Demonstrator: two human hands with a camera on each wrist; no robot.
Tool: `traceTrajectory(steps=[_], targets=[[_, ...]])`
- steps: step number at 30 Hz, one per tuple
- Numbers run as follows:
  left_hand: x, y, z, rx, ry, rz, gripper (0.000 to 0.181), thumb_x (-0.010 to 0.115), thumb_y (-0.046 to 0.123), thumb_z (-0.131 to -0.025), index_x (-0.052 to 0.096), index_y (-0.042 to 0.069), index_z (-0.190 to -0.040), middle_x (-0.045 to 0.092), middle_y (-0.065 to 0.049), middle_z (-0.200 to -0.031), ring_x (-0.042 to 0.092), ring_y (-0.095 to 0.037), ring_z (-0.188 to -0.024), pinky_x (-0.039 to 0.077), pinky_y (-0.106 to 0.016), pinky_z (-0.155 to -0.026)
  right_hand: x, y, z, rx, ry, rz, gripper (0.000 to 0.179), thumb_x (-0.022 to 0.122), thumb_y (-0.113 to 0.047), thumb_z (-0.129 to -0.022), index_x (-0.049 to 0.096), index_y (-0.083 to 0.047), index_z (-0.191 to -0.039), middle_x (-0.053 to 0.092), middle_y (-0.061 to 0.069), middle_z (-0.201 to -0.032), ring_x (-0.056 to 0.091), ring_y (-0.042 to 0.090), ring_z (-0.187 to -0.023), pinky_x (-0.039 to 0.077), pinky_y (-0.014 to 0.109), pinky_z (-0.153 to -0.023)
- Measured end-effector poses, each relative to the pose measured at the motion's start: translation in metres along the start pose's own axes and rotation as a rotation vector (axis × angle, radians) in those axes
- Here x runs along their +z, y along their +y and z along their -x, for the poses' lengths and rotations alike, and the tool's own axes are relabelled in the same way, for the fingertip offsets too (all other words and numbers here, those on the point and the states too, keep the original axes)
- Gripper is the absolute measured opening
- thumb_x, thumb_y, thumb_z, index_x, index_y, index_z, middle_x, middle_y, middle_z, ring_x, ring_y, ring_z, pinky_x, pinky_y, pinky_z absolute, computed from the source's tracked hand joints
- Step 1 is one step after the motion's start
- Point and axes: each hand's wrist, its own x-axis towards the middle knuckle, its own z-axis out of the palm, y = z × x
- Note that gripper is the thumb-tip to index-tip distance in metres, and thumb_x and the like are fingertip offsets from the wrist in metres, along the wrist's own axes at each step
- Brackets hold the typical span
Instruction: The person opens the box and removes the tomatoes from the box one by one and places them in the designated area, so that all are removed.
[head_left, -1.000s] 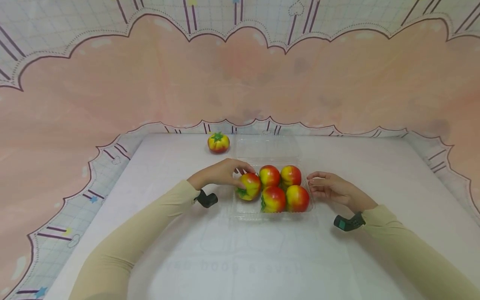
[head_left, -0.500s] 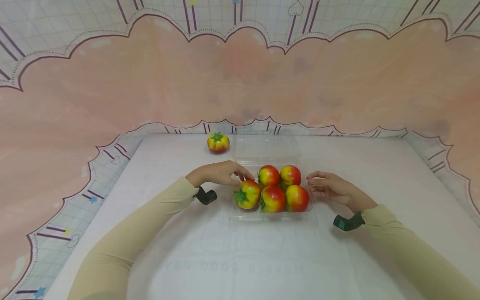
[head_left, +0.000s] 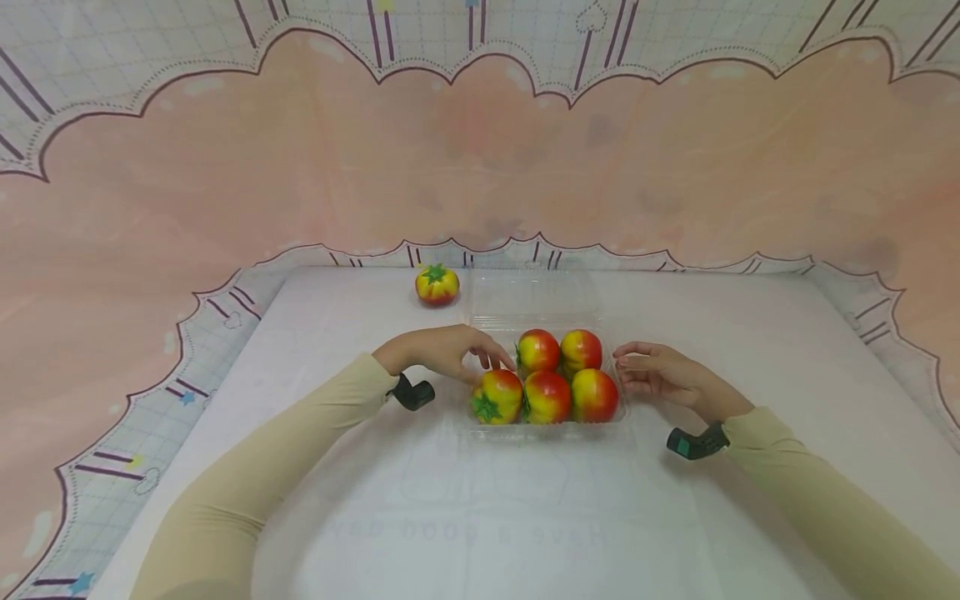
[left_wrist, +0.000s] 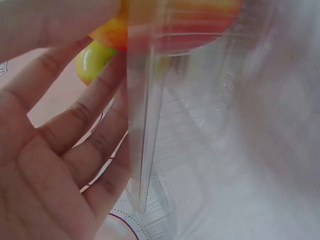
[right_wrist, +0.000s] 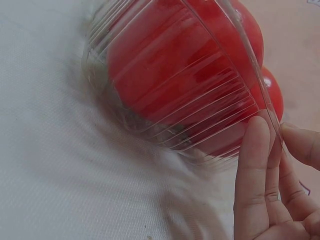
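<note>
A clear plastic container [head_left: 555, 432] holds several red-and-yellow tomatoes in two rows. My left hand [head_left: 450, 348] reaches over its left rim, fingers loosely extended, thumb right at the top of the front-left tomato [head_left: 498, 397]. That tomato lies in the container, tilted, with its green star-shaped calyx toward me on the left. In the left wrist view, the fingers [left_wrist: 82, 112] stretch behind the clear wall, with part of a tomato [left_wrist: 195, 22] above them. On the opposite side my right hand [head_left: 660, 377] pinches the container's rim [right_wrist: 257, 80] between thumb and fingers.
One more tomato [head_left: 437, 285] stands on the white-covered table [head_left: 360, 500] behind the container, to the left, calyx up. The container's clear lid [head_left: 534, 293] lies folded open toward the back. A peach patterned curtain [head_left: 480, 158] rises behind the table.
The front-left tomato has moved toward me and down into the container's front-left corner, its calyx turning to the front. My left hand's grip on it has loosened. The right hand has stayed put.
</note>
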Motion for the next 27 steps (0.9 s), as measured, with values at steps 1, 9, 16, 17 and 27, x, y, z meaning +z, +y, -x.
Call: traceTrajectory(steps=[1,9,16,17,27], targets=[[0.000,0.001,0.000,0.005,-0.004,-0.002,0.047,0.062,0.004,-0.081,0.059,0.014,-0.127,0.062,-0.004,-0.122,0.058,-0.018,-0.106,0.048,-0.036,-0.099,0.000,0.000,0.000,-0.001,-0.001,0.001,0.012,0.050,-0.011,-0.097,0.061,-0.016,-0.096,0.066,-0.004,-0.085,0.062,0.009,-0.074,0.056,0.019,-0.075],[0.002,0.007,0.001,0.023,-0.017,-0.035,0.049,0.065,0.003,-0.082,0.058,0.017,-0.129,0.057,-0.006,-0.125,0.055,-0.022,-0.112,0.045,-0.041,-0.102,0.001,-0.001,0.000,-0.001,-0.018,-0.025,0.014,0.048,-0.008,-0.097,0.060,-0.015,-0.097,0.066,-0.003,-0.084,0.063,0.010,-0.073,0.056,0.019,-0.075],[0.006,0.011,0.000,0.051,-0.025,-0.016,0.050,0.062,-0.002,-0.083,0.058,0.019,-0.127,0.055,-0.003,-0.130,0.049,-0.021,-0.121,0.042,-0.044,-0.105,0.001,0.000,0.000,-0.007,-0.017,-0.013,0.012,0.049,-0.009,-0.097,0.059,-0.015,-0.098,0.066,-0.003,-0.085,0.062,0.010,-0.074,0.056,0.019,-0.075],[0.006,0.011,0.000,0.054,-0.026,-0.019,0.050,0.061,-0.003,-0.083,0.058,0.019,-0.128,0.055,-0.003,-0.130,0.049,-0.021,-0.122,0.042,-0.044,-0.105,0.001,0.000,0.000,-0.006,-0.013,-0.011,0.012,0.049,-0.009,-0.097,0.059,-0.015,-0.098,0.066,-0.003,-0.085,0.062,0.010,-0.074,0.056,0.019,-0.076],[0.007,0.010,0.000,0.033,-0.009,-0.017,0.048,0.063,-0.001,-0.082,0.058,0.018,-0.126,0.059,0.001,-0.129,0.051,-0.019,-0.120,0.041,-0.042,-0.107,0.000,0.001,-0.001,-0.008,-0.012,-0.018,0.013,0.048,-0.009,-0.097,0.059,-0.014,-0.099,0.066,-0.003,-0.085,0.063,0.009,-0.073,0.056,0.019,-0.076]])
